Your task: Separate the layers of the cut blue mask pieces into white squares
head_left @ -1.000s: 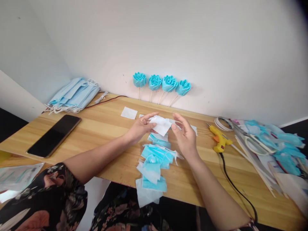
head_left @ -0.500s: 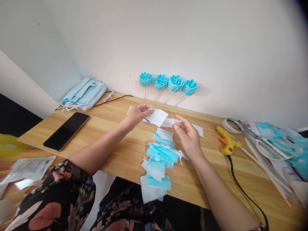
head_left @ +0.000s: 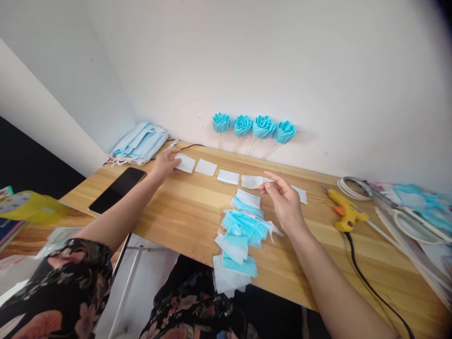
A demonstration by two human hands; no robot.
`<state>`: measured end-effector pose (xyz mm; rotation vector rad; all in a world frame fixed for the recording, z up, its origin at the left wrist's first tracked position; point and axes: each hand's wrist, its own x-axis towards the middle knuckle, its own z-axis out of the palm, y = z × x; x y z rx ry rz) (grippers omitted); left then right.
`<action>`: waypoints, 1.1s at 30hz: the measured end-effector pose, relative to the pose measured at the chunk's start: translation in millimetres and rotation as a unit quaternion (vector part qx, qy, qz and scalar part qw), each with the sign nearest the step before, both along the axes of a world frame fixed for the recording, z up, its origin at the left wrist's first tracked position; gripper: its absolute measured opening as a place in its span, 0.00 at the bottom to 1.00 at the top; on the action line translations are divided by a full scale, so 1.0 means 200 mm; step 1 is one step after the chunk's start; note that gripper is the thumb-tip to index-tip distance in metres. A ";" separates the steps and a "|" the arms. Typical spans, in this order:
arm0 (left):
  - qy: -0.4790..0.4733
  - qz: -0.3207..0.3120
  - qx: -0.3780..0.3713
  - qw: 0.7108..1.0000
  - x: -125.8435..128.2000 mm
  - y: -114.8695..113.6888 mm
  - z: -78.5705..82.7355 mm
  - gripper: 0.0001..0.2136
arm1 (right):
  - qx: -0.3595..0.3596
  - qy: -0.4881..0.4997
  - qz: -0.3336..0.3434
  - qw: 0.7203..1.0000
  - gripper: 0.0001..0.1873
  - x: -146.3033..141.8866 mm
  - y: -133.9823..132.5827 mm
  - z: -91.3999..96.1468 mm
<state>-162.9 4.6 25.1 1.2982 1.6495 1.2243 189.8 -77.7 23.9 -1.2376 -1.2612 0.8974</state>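
Well, left hand (head_left: 164, 165) at white piece (head_left: 186, 163); plastic packet (head_left: 58, 237), contents unclear.

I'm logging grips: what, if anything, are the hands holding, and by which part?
Left hand: leftmost white square, by its left edge. Right hand: whether it holds anything cannot be told.
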 end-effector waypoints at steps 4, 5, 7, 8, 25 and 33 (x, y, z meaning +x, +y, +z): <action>0.104 0.004 -0.024 0.994 -0.03 0.09 -0.06 0.25 | -0.011 0.001 0.003 1.000 0.21 0.00 0.00 0.00; 0.122 0.004 -0.025 0.992 -0.02 0.10 -0.07 0.25 | -0.014 -0.003 0.004 1.000 0.21 0.00 0.01 0.00; 0.159 0.001 -0.021 0.987 -0.01 0.11 -0.06 0.25 | -0.018 -0.009 0.005 1.000 0.20 0.01 0.01 0.00; 0.183 -0.001 -0.015 0.983 0.00 0.12 -0.06 0.25 | -0.019 -0.010 0.005 1.000 0.20 0.01 0.01 0.00; 0.483 -0.042 0.106 0.868 0.07 0.00 0.02 0.28 | 0.000 -0.041 0.047 0.998 0.18 0.06 0.01 0.03; 0.358 -0.199 0.286 0.866 0.49 -0.18 0.14 0.23 | 0.027 -0.372 0.074 0.925 0.12 0.09 0.04 -0.03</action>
